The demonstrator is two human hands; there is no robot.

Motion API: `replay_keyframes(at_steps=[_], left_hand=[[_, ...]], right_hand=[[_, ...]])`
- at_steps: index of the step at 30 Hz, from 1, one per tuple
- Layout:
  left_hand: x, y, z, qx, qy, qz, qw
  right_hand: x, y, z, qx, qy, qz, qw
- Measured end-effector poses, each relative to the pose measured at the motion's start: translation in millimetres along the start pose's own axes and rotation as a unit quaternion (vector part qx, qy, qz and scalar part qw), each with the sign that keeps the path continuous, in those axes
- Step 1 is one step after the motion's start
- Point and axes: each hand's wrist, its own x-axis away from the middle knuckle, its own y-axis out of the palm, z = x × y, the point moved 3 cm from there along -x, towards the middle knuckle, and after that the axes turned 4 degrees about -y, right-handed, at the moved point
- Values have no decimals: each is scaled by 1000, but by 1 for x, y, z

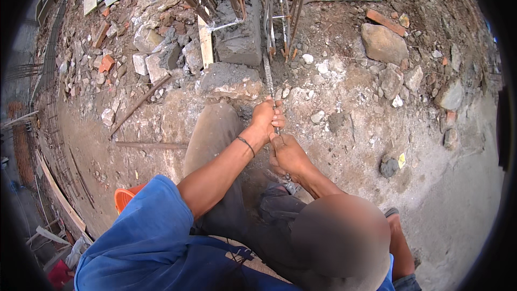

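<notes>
My left hand (264, 117) is closed around a ribbed steel bar (269, 75) crusted with grey mortar. Just nearer to me, my right hand (289, 153) is closed too, its thumb and fingers wrapped about the bar's near end. From my fists the bar runs forward to the foot of a bundle of upright rebars (277, 13), beside a grey concrete block (239, 43). How the bar's far end meets that bundle cannot be made out. Below my right hand lies my bent leg in dark trousers (277, 205).
Rubble and a large stone (383, 43) lie on the right. A rusty rod (141, 105) rests at left, with another pipe (151, 145) nearer. An orange bucket (125, 198) stands beside my left sleeve. Long rebars (51, 86) line the far left. A blurred round patch hides the lower right.
</notes>
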Motion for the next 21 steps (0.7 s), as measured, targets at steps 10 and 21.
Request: replay_keyframes(at_steps=[10,21], left_hand=[[37,-7,-72,-22,18,47,998],[24,21,-60,-41,-17,6,999]], right_hand=[[65,-25,7,120,-9,-73,990],[6,-42,62,115,-61,-62,990]])
